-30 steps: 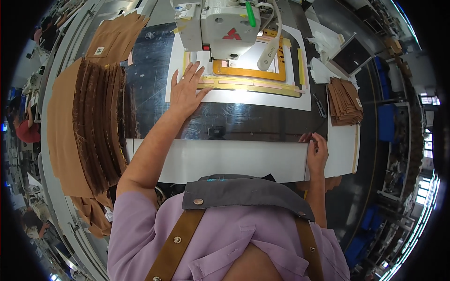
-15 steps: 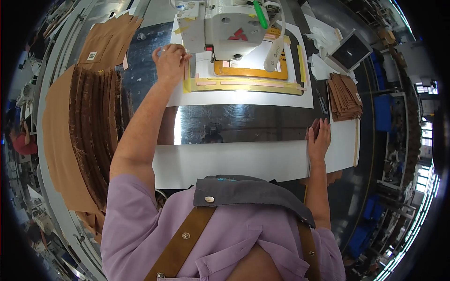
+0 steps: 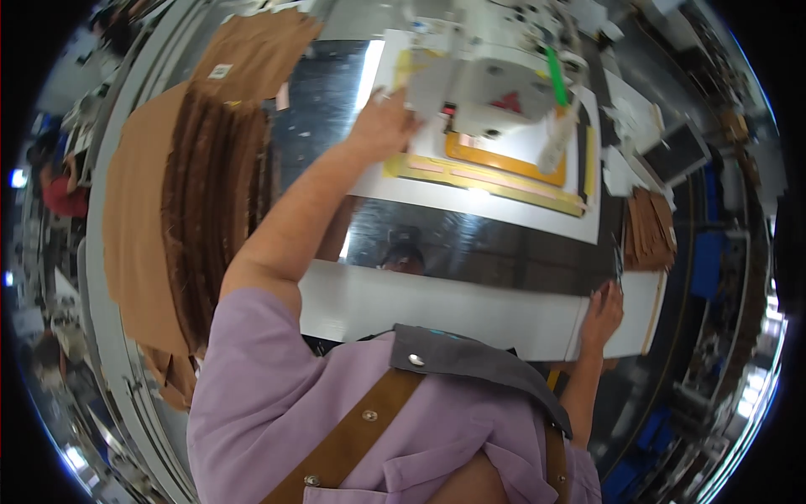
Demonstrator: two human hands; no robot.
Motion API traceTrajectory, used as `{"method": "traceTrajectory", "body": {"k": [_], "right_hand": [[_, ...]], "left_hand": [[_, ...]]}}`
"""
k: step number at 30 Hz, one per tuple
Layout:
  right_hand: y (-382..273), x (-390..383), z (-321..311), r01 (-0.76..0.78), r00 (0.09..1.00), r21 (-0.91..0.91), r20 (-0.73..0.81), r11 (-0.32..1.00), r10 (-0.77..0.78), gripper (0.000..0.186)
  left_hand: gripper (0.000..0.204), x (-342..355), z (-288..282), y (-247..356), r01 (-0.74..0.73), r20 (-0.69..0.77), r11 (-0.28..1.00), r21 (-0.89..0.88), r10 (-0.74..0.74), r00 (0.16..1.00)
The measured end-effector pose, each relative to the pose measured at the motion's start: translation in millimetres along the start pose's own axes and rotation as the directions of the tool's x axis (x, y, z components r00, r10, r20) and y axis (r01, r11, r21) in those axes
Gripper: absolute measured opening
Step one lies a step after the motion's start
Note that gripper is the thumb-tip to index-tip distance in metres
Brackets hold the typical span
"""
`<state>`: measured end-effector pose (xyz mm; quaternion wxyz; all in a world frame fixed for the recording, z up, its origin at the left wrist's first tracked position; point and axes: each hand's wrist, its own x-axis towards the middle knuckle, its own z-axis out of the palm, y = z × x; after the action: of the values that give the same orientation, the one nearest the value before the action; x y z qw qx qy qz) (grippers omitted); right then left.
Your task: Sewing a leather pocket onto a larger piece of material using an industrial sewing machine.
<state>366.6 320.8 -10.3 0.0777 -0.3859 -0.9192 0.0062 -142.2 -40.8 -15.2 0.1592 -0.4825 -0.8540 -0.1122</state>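
My left hand (image 3: pixel 384 128) reaches forward to the left side of the yellow-taped template (image 3: pixel 495 182), beside the head of a white sewing machine (image 3: pixel 497 94). Its fingers look bent, but blur hides whether they hold anything. Under the machine head, an orange frame (image 3: pixel 504 160) sits within the template, over a white sheet (image 3: pixel 550 220). My right hand (image 3: pixel 603 311) lies flat near the right front of the worktable's white front strip (image 3: pixel 437 312), fingers stretched out and holding nothing. Just beyond its fingertips is a slim dark tool (image 3: pixel 619 262), too blurred to name.
A thick stack of brown fabric pieces (image 3: pixel 147 227) stands at my left, with more brown fabric (image 3: pixel 252 55) behind it. Smaller brown pieces (image 3: pixel 648 231) are piled at the right, near a dark-screened panel (image 3: pixel 674 153). A green-handled item (image 3: pixel 556 76) is on the machine.
The whole view has tilted and shifted, so the table and machine appear farther right and lower. My left hand stays by the template's left side; my right hand still rests at the table's front right.
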Motion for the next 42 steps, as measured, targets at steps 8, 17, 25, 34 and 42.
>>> {"method": "traceTrajectory", "body": {"k": [8,17,25,34,42], "right_hand": [[25.1,11.7,11.1,0.083,0.988,0.396,-0.156,0.914,-0.022,0.051],[41.9,75.3,27.9,0.207,0.965,0.120,-0.188,0.971,-0.182,0.040],[10.3,105.4,18.5,0.211,0.957,0.158,-0.235,0.965,-0.170,0.026],[-3.9,118.3,13.1,0.262,0.918,0.281,-0.367,0.923,-0.149,0.024],[-0.8,78.1,-7.4,0.387,0.874,0.312,-0.424,0.868,-0.238,0.021]], "left_hand": [[0.054,-44.7,-61.2,32.8,0.491,0.000,0.871,-0.010,-0.491,0.871],[0.028,-121.9,-251.5,0.7,0.727,-0.331,0.686,-0.023,-0.691,0.642],[0.035,-282.0,-325.1,-139.1,0.833,-0.001,0.551,0.051,-0.834,0.552],[0.027,-250.1,-328.0,-129.6,0.697,0.011,0.570,0.435,-0.777,0.629],[0.030,-279.2,-329.4,-142.9,0.822,-0.116,0.497,0.279,-0.832,0.542]]}}
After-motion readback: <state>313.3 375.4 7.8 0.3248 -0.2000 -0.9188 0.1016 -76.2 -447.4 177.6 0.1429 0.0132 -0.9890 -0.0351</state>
